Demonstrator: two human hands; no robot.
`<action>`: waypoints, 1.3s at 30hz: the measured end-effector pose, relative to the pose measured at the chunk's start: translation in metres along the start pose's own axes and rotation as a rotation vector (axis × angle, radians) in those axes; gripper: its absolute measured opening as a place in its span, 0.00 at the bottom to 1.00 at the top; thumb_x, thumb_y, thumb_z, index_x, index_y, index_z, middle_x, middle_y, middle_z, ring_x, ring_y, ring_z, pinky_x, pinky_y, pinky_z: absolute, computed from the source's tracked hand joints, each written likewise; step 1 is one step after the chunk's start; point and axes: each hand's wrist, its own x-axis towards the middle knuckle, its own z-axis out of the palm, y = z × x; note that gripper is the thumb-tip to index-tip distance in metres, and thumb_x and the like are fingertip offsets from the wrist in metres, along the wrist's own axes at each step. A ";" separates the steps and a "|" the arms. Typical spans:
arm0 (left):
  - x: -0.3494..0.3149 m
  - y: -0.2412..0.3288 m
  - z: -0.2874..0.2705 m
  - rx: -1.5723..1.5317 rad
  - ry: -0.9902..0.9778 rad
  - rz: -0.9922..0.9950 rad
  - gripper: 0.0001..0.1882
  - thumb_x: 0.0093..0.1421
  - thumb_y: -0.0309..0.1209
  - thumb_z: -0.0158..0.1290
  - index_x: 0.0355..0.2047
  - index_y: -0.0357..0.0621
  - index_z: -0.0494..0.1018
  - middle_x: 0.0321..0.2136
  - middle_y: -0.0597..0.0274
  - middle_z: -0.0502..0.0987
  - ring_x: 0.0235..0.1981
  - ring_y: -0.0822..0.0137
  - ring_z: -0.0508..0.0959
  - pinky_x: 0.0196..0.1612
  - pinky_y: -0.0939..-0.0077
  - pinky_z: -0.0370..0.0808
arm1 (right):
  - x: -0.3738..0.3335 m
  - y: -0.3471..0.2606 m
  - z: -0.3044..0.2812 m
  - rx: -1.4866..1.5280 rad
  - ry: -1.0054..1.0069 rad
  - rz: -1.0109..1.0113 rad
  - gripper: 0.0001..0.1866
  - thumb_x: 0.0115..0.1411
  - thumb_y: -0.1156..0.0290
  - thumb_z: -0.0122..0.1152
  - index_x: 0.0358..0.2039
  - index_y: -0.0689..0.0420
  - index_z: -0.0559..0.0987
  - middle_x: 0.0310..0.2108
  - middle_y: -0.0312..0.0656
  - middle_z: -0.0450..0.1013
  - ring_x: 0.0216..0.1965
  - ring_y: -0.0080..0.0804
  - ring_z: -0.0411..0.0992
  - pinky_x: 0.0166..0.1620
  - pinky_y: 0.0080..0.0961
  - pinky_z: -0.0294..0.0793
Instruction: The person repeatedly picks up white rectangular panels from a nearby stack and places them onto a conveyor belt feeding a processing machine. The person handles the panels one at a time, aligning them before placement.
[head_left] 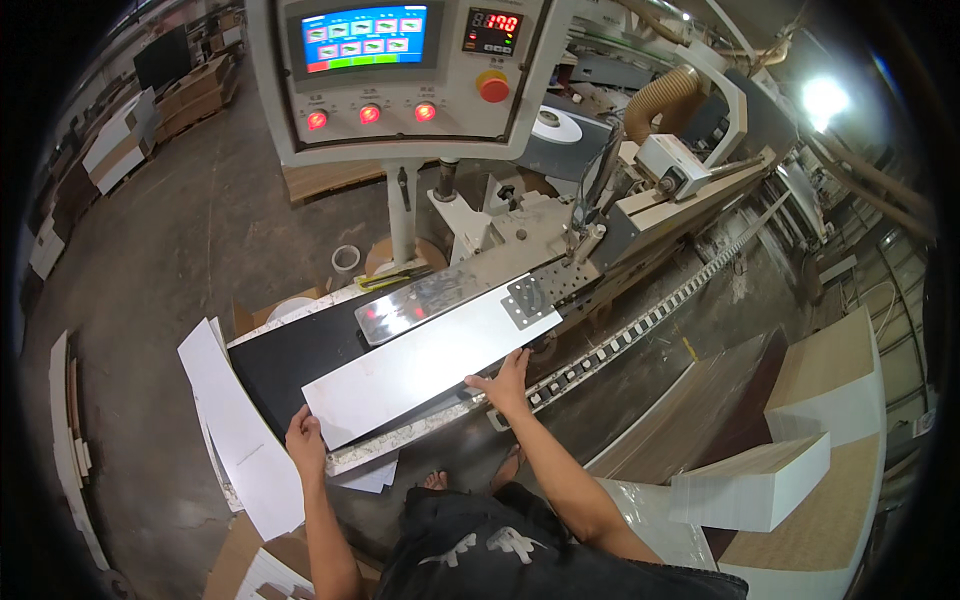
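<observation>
A long white panel (430,370) lies flat across the machine's infeed, its far right end beside a perforated metal plate (525,302). My left hand (306,437) is at the panel's left end, its fingers curled against the corner. Along the near long edge, my right hand (505,385) spreads its thumb and fingers, the tips touching the panel's side. A shiny metal guide (430,300) runs parallel to the panel's far edge. Under the panel, a black support surface (265,370) shows to the left.
Above stands a control panel (400,140) with a lit screen, red buttons and a stop knob. A chain conveyor track (640,328) runs up to the right. White sheets (245,450) lie at the left; stacked boards (750,485) stand at the lower right. A ribbed hose (660,100) hangs behind.
</observation>
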 end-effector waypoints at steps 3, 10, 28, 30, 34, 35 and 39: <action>-0.034 0.029 0.001 -0.192 -0.147 0.006 0.37 0.62 0.21 0.61 0.71 0.33 0.61 0.53 0.44 0.81 0.48 0.62 0.82 0.54 0.70 0.78 | 0.001 -0.001 0.005 -0.136 0.112 -0.043 0.79 0.43 0.41 0.82 0.71 0.82 0.40 0.74 0.79 0.24 0.77 0.72 0.26 0.78 0.51 0.35; -0.069 0.027 0.013 0.178 -0.031 0.057 0.40 0.54 0.19 0.66 0.67 0.32 0.66 0.56 0.38 0.79 0.52 0.52 0.83 0.56 0.63 0.78 | 0.005 0.013 0.005 -0.083 0.215 -0.300 0.76 0.42 0.44 0.82 0.74 0.74 0.42 0.74 0.79 0.26 0.76 0.77 0.28 0.76 0.59 0.39; -0.074 0.124 0.198 0.626 -0.031 0.539 0.32 0.40 0.34 0.75 0.47 0.42 0.78 0.62 0.51 0.75 0.64 0.44 0.71 0.66 0.49 0.63 | 0.139 0.104 -0.147 -0.025 0.270 -0.268 0.73 0.40 0.54 0.86 0.71 0.80 0.47 0.74 0.79 0.29 0.76 0.77 0.31 0.77 0.55 0.41; -0.081 0.142 0.223 0.700 -0.012 0.507 0.34 0.38 0.36 0.76 0.47 0.44 0.78 0.64 0.54 0.73 0.67 0.46 0.68 0.68 0.48 0.59 | 0.152 0.113 -0.166 -0.058 0.285 -0.233 0.74 0.39 0.51 0.86 0.73 0.76 0.46 0.74 0.78 0.29 0.76 0.76 0.32 0.77 0.53 0.43; -0.080 0.143 0.263 0.650 -0.018 0.518 0.33 0.40 0.42 0.76 0.46 0.46 0.77 0.67 0.56 0.70 0.70 0.45 0.64 0.70 0.37 0.53 | 0.168 0.124 -0.188 0.223 0.150 0.051 0.66 0.53 0.51 0.80 0.73 0.77 0.45 0.76 0.75 0.33 0.79 0.62 0.33 0.77 0.45 0.42; -0.083 0.144 0.272 0.656 -0.002 0.505 0.33 0.42 0.43 0.76 0.47 0.45 0.77 0.67 0.55 0.70 0.71 0.45 0.63 0.70 0.35 0.52 | 0.156 0.111 -0.188 0.449 0.034 0.179 0.58 0.61 0.52 0.74 0.74 0.74 0.49 0.77 0.67 0.42 0.79 0.54 0.41 0.76 0.39 0.47; -0.096 0.143 0.322 0.609 0.043 0.486 0.34 0.47 0.45 0.74 0.51 0.44 0.76 0.69 0.51 0.66 0.72 0.43 0.61 0.71 0.30 0.47 | 0.069 0.067 -0.140 1.412 -0.641 0.449 0.49 0.68 0.34 0.49 0.74 0.59 0.53 0.69 0.48 0.58 0.71 0.40 0.55 0.74 0.43 0.51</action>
